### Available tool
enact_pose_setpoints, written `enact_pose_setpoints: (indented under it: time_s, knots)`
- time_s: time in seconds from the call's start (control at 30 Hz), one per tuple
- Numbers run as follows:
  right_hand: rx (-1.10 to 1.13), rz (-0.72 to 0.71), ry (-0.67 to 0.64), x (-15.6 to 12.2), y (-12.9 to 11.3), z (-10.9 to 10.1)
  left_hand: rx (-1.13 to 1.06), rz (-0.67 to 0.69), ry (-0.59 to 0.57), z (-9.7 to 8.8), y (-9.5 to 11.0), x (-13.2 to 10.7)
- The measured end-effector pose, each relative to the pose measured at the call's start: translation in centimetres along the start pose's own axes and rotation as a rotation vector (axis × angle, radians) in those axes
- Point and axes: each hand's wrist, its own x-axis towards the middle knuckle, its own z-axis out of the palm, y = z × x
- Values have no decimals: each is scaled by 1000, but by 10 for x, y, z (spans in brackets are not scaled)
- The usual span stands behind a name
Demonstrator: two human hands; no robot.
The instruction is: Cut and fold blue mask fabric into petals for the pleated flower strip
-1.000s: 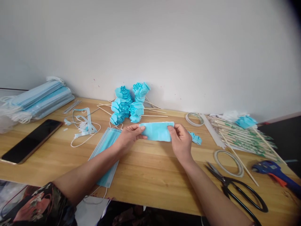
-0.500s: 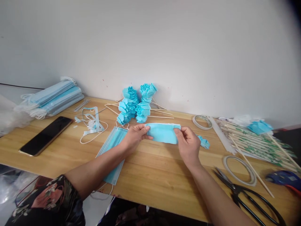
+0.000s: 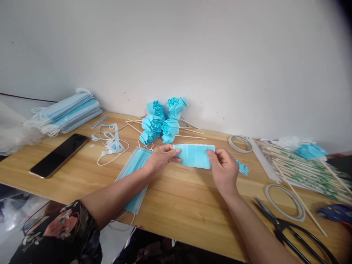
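Your wooden table (image 3: 178, 200) runs across the scene, its middle stretch under your hands left bare, seemingly to give them room. At the far left you have a stack of masks (image 3: 68, 113), heaped probably just to keep it clear of that space. The wrapped sticks (image 3: 299, 167) lie side by side at the right, and the blue flowers (image 3: 154, 126) sit bunched near the wall, stems pointing outward, which likely spares their petals from crushing. Your scissors (image 3: 279, 223) lie at the near right, blades toward the middle and handles toward the near edge, apparently handy for the right hand. A single mask (image 3: 134, 161) lies partly beneath your left forearm.

The blue piece of fabric (image 3: 195, 156) is raised over the middle of the table, its two ends pinched, presumably to keep it spread flat. Your left hand (image 3: 162, 159) has its left end, thumb in front and fingers nearly closed behind; your right hand (image 3: 225, 168) closes on the right end likewise, thumb across the front. Both forearms angle inward, wrists above the wood.
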Motion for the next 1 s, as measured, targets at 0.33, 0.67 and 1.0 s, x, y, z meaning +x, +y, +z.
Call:
enact_pose_setpoints:
  time_s: [0.33,0.67,1.0]
  knots:
    - [-11,3,8,1,2,-1,64,46,-20,-6,-4,2]
    - [99,74,-28,1,1,2,14,80,-87,-1,-3,-2]
    - [144,100,-88,4,7,2,92,60,-111,-3,-5,0]
